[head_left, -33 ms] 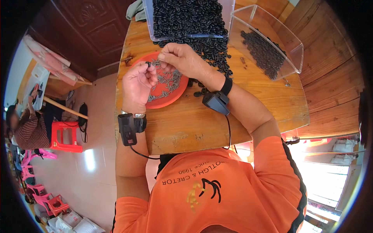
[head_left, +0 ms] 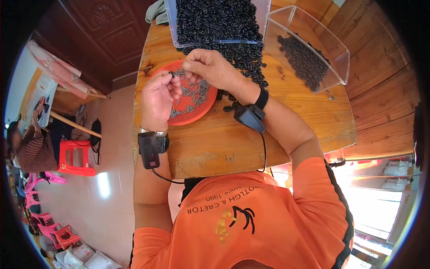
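My left hand [head_left: 156,99] pinches a small black oval piece [head_left: 172,74] between thumb and forefinger, above the left part of an orange-red plate [head_left: 198,115]. Many small grey metal screws [head_left: 193,92] lie on that plate. Just to the right, my right hand [head_left: 210,69] is closed in a pinch over the plate's far side, its fingertips a short way from the black piece. Whatever those fingertips hold is too small or hidden to make out. A loose heap of black oval pieces [head_left: 251,60] spreads on the table beyond my right wrist.
A clear plastic bin [head_left: 173,33] full of black pieces stands at the far edge of the wooden table [head_left: 215,152]. Right of it, another clear box [head_left: 344,67] holds fewer pieces. A red stool [head_left: 77,157] and a seated person [head_left: 38,150] are off to the left.
My left wrist and the device strapped on it have turned slightly. Both hands otherwise keep their places over the plate.
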Motion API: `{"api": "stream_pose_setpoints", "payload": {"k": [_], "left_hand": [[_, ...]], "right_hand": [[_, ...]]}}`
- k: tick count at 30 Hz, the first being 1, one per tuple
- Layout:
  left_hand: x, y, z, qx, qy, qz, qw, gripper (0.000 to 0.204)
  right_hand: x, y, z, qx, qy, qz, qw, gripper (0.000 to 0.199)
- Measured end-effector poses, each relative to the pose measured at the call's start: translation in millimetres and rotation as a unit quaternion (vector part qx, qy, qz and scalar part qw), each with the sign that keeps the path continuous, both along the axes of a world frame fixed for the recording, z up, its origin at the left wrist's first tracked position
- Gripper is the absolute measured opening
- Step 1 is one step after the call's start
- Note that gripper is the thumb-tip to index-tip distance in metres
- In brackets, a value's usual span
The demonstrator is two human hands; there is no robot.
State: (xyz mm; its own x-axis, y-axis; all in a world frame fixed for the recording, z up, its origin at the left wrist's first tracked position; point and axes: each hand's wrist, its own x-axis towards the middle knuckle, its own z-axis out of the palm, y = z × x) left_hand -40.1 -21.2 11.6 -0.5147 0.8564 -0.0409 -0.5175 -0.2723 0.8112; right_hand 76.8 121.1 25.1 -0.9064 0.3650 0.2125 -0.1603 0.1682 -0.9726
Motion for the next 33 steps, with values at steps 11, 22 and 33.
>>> {"api": "stream_pose_setpoints", "payload": {"k": [11, 22, 33], "left_hand": [[19.8, 1.6, 8.5, -0.106, 0.255, 0.081, 0.958, 0.011], [27.2, 2.4, 9.3, -0.108, 0.337, 0.092, 0.931, 0.013], [25.7, 3.1, 4.8, -0.112, 0.454, 0.136, 0.874, 0.014]], "right_hand": [[3.0, -1.6, 6.3, -0.013, 0.003, 0.015, 1.0, 0.015], [2.5, -3.1, 4.9, 0.044, 0.015, 0.01, 0.999, 0.015], [5.9, -0.4, 10.7, 0.143, 0.015, -0.006, 0.99, 0.012]]}}
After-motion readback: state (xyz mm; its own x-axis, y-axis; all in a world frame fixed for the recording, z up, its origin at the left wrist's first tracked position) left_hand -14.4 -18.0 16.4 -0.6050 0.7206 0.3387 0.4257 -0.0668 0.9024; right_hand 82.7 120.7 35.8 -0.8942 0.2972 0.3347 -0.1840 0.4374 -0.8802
